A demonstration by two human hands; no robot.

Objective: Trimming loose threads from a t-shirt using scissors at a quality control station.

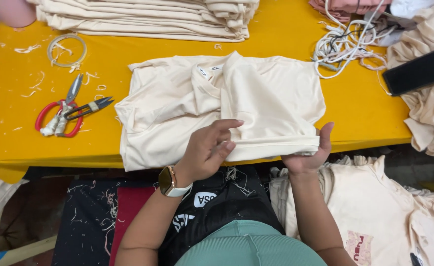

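Head view. The cream T-shirt [217, 108] lies partly folded on the yellow surface [360, 106], its near hem hanging at the surface's front edge, directly ahead of both your hands. Long axis runs left to right across your body.

Your left hand [208, 150] rests on the shirt's near hem, fingers curled loosely, thumb and forefinger lightly pinching fabric. Your right hand [309, 152] grips the shirt's near right corner, thumb up over the folded edge, fingers underneath. Both hands touch the shirt; the right holds more firmly.

Labels: a small white neck tag [208, 70] sits at the collar, on the shirt's far side.

Left of the shirt: red-handled scissors [59, 116] and small thread snips [90, 107]. Beyond the shirt: a stack of folded cream garments [148, 17]. To its far right: tangled white cord [342, 44]. Below right of the shirt, off the surface: more cream shirts [379, 207], one with a pinkish printed patch.
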